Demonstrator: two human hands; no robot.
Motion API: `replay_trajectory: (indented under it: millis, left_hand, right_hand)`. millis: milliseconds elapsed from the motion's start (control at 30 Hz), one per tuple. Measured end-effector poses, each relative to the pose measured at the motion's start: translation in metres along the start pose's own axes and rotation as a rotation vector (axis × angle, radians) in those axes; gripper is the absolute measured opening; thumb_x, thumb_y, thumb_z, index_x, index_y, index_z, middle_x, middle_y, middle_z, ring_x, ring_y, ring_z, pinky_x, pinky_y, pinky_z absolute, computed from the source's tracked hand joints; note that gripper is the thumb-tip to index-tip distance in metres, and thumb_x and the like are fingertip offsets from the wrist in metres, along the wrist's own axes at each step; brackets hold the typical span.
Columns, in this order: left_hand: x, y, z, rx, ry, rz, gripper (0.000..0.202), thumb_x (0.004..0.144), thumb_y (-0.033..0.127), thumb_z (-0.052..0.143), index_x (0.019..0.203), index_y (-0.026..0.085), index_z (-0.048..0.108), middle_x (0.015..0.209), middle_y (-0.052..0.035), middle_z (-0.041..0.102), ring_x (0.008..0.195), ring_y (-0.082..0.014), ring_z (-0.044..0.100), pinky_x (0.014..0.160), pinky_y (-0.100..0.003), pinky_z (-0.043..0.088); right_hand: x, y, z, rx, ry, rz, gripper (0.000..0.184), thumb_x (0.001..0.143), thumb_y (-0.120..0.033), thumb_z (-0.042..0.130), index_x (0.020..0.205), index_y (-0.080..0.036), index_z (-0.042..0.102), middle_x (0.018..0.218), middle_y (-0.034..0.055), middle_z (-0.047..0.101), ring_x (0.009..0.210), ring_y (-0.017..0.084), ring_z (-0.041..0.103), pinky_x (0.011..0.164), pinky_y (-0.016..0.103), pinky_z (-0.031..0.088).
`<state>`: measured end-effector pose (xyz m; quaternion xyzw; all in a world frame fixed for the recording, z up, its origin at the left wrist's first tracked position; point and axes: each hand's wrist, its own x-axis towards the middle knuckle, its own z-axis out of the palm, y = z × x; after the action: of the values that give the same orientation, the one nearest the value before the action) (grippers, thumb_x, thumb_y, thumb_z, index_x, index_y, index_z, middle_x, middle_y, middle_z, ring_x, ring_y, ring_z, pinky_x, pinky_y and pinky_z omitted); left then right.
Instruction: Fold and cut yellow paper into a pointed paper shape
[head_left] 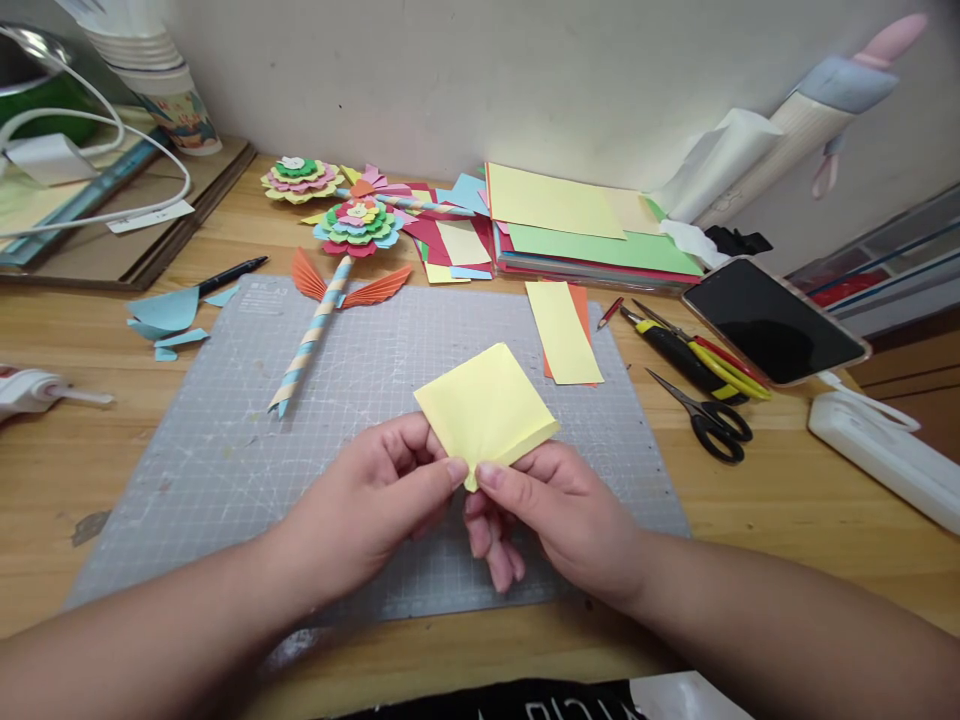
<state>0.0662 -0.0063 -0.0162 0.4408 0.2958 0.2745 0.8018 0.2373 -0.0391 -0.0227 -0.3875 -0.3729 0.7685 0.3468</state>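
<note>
Between my two hands is a square of yellow paper (491,400), held over the cutting mat with its lower corner pinched and creased. My left hand (390,475) grips that corner from the left, thumb on top and fingers behind the sheet. From the right, my right hand (562,510) pinches the same corner, its thumb close to the left one and some fingers hanging below. A paper flower (358,228) with a striped stem and orange pleated leaves lies on the upper left of the grey cutting mat (247,480).
Yellow and orange paper strips (566,335) lie at the mat's upper right. Beside them are black scissors (709,415), pliers (724,370), a cutter (671,350) and a phone (776,320). A glue gun (37,390) and blue scraps (165,312) sit left. A paper stack (600,250) stands behind.
</note>
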Motion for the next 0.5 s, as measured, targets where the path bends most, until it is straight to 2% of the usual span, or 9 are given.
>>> replay_trajectory:
  millis: [67, 133, 267, 400, 500]
  left_hand:
    - [-0.0006, -0.0008, 0.0016, -0.051, -0.012, 0.009, 0.017, 0.090, 0.030, 0.063, 0.080, 0.017, 0.056, 0.064, 0.0012, 0.065, 0.056, -0.0107, 0.060, 0.056, -0.023, 0.045]
    - [-0.0013, -0.0013, 0.0024, -0.044, 0.023, 0.018, 0.017, 0.089, 0.028, 0.064, 0.079, 0.017, 0.056, 0.063, 0.0027, 0.064, 0.058, -0.0116, 0.064, 0.060, -0.025, 0.049]
    - [-0.0017, -0.0020, 0.0012, 0.025, 0.092, 0.055, 0.016, 0.088, 0.026, 0.066, 0.078, 0.017, 0.057, 0.063, 0.0032, 0.065, 0.059, -0.0099, 0.064, 0.058, -0.021, 0.048]
    - [0.0006, -0.0025, -0.0008, 0.050, 0.215, 0.055, 0.020, 0.083, 0.030, 0.072, 0.076, 0.016, 0.059, 0.065, 0.0035, 0.064, 0.052, -0.0053, 0.054, 0.047, -0.016, 0.039]
    - [0.0020, -0.0016, -0.0006, 0.043, 0.198, 0.032, 0.025, 0.083, 0.032, 0.071, 0.071, 0.016, 0.056, 0.054, 0.0060, 0.058, 0.043, -0.0026, 0.042, 0.041, -0.014, 0.031]
  right_hand:
    - [0.0010, 0.0000, 0.0006, -0.036, 0.008, -0.010, 0.039, 0.083, -0.053, 0.064, 0.073, -0.015, 0.059, 0.063, -0.0007, 0.063, 0.042, 0.007, 0.057, 0.037, 0.016, 0.039]
    - [0.0019, -0.0001, 0.0011, -0.075, 0.025, -0.014, 0.037, 0.083, -0.050, 0.066, 0.074, -0.015, 0.061, 0.065, -0.0003, 0.064, 0.043, 0.007, 0.057, 0.038, 0.016, 0.040]
    - [0.0025, -0.0009, 0.0004, -0.087, 0.043, -0.029, 0.037, 0.085, -0.047, 0.064, 0.069, -0.014, 0.063, 0.056, -0.0011, 0.061, 0.042, 0.006, 0.056, 0.037, 0.016, 0.037]
    - [0.0021, -0.0010, -0.0005, -0.028, 0.047, -0.012, 0.031, 0.082, -0.044, 0.068, 0.074, -0.014, 0.063, 0.058, -0.0015, 0.064, 0.040, 0.005, 0.056, 0.036, 0.015, 0.037]
    - [0.0019, 0.0005, -0.0004, 0.009, 0.008, 0.000, 0.031, 0.083, -0.045, 0.068, 0.076, -0.014, 0.063, 0.061, -0.0013, 0.065, 0.041, 0.006, 0.059, 0.036, 0.014, 0.038]
